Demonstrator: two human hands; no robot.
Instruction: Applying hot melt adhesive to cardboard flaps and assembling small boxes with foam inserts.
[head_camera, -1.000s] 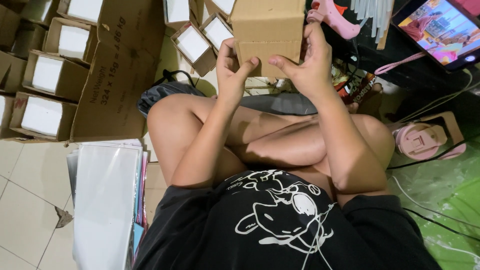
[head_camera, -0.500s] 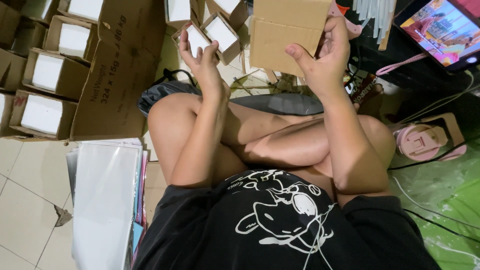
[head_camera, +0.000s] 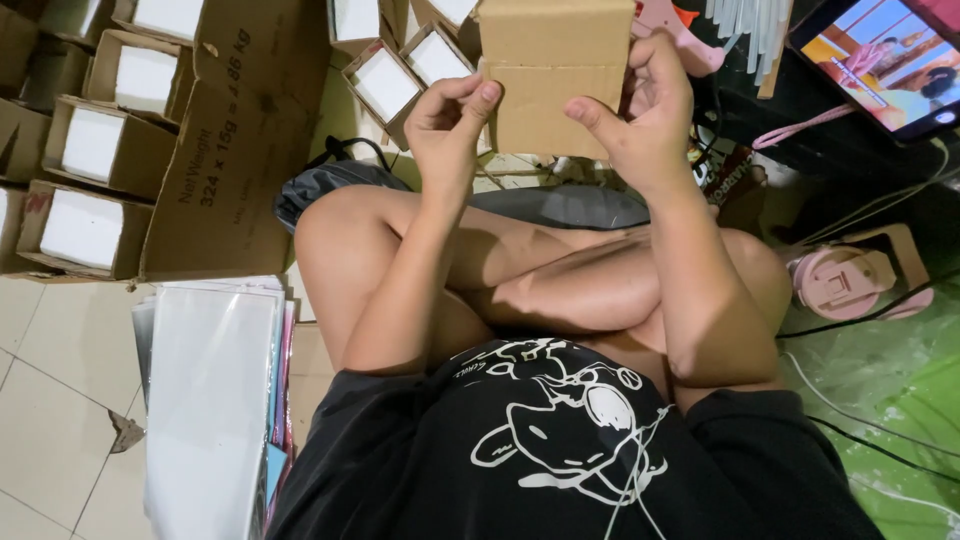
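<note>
At 12 o'clock above the crossed legs, the cardboard box (head_camera: 556, 80) sits pinched between 2 hands: left hand (head_camera: 450, 125) on its edge at 9 o'clock, right hand (head_camera: 640, 115) wrapped around 3 o'clock. Uneven pressure could likely crease a flap.

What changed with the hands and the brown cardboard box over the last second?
The left hand let go of the brown cardboard box half a second ago, swung out left, and has come back to pinch its left edge. The right hand kept hold throughout. The crossed legs stayed put.
</note>
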